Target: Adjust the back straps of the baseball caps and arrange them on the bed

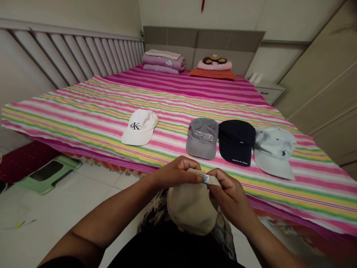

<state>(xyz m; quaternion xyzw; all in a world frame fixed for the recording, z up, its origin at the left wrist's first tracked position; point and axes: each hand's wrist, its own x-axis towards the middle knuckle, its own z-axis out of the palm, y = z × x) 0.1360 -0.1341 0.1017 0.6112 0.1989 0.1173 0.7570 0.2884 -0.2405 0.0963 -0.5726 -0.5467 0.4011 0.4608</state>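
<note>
A beige cap (189,208) hangs in front of me, held by both hands at its back strap with a small metal buckle (205,179). My left hand (174,172) pinches the strap from the left. My right hand (230,195) grips it from the right. On the striped bed (83,108) lie a white cap with black letters (140,127), a grey cap (202,137), a dark navy cap (236,141) and a pale blue cap (275,150), the last three side by side.
Folded purple bedding (164,61) and a pink pillow on an orange one (214,67) lie at the headboard. A green stool (48,173) stands on the tiled floor at left. A nightstand (268,90) and wardrobe (326,85) are at right.
</note>
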